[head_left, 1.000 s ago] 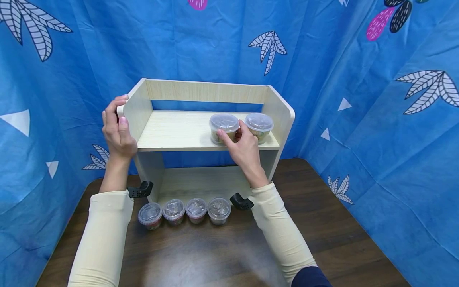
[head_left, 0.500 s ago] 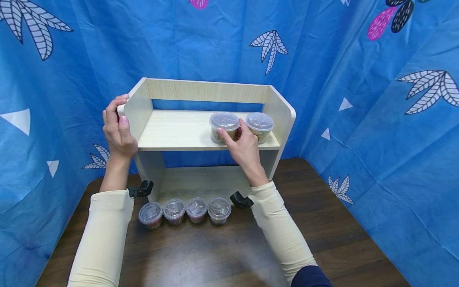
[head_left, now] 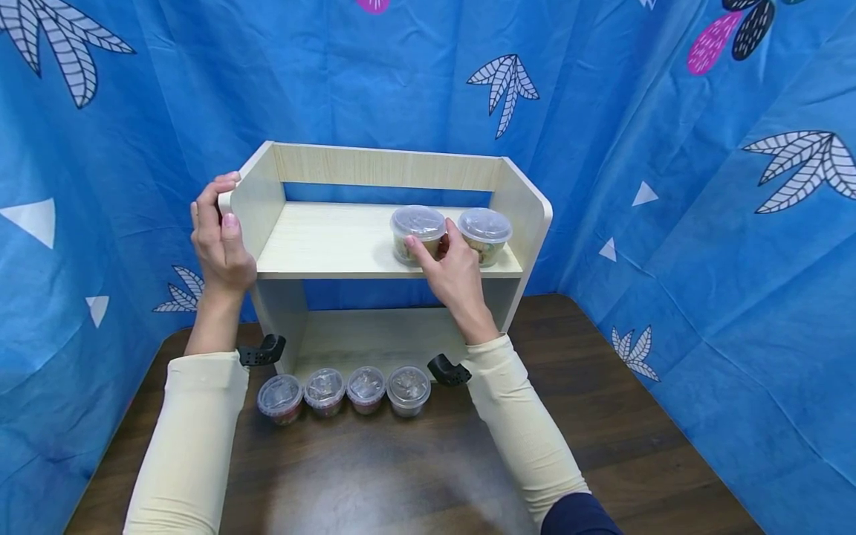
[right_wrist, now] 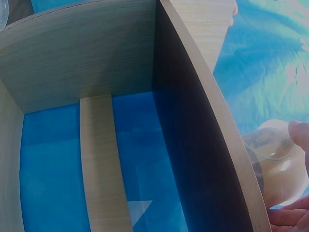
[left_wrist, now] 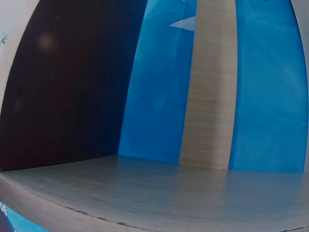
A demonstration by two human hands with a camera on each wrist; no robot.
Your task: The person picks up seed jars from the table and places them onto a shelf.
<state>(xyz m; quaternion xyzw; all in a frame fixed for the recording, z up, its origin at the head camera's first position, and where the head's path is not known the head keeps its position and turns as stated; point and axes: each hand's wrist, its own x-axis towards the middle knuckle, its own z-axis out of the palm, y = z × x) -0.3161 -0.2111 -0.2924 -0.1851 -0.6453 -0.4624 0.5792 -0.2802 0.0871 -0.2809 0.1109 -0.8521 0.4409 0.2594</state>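
On the upper board of a pale wooden shelf (head_left: 321,238), my right hand (head_left: 458,279) holds a lidded clear tub (head_left: 417,224) by its side, thumb at the front. In the right wrist view, that hand's fingers (right_wrist: 289,217) and the tub (right_wrist: 280,166) show at the right edge. A second lidded tub (head_left: 484,230) stands just right of the held one, near the shelf's right side panel. My left hand (head_left: 221,245) grips the front edge of the left side panel, its fingers outside and over the edge. No left fingers show in the left wrist view.
Several small lidded cups (head_left: 324,390) stand in a row on the dark table (head_left: 374,475), before the shelf's lower board (head_left: 374,334). Blue patterned cloth (head_left: 381,82) hangs behind and at both sides.
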